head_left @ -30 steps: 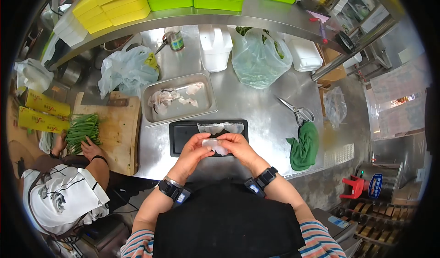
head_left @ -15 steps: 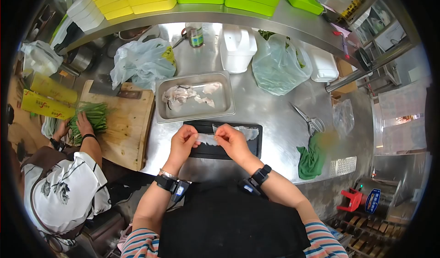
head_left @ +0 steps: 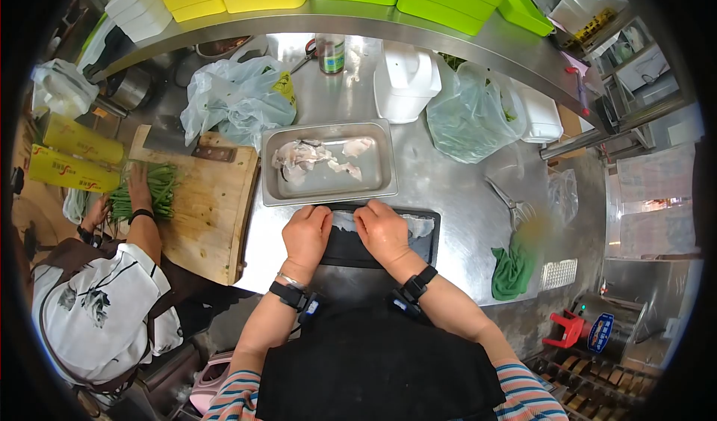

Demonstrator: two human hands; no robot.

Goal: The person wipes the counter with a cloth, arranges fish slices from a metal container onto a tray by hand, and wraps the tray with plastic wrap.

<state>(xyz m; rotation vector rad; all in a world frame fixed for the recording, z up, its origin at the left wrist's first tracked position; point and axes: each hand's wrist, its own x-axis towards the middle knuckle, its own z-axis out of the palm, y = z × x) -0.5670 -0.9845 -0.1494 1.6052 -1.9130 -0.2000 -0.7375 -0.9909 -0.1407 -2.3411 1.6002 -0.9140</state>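
both pinching: left hand [head_left: 307, 236], right hand [head_left: 383, 234] | pale strip [head_left: 345, 221]: between their fingers | black tray [head_left: 351, 252]: beneath

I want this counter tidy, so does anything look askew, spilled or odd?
Only slightly untidy: the crumpled green cloth lies near the steel table's front edge, by the silver metal scissors. I see nothing clearly spilled or damaged.

Left hand [head_left: 307, 234], right hand [head_left: 382, 230] near each other — fingers curled, forearms angled inward.

A steel table [head_left: 463, 186] carries a pan [head_left: 328, 197], black tray [head_left: 351, 252] and, seemingly, scissors [head_left: 507, 199].
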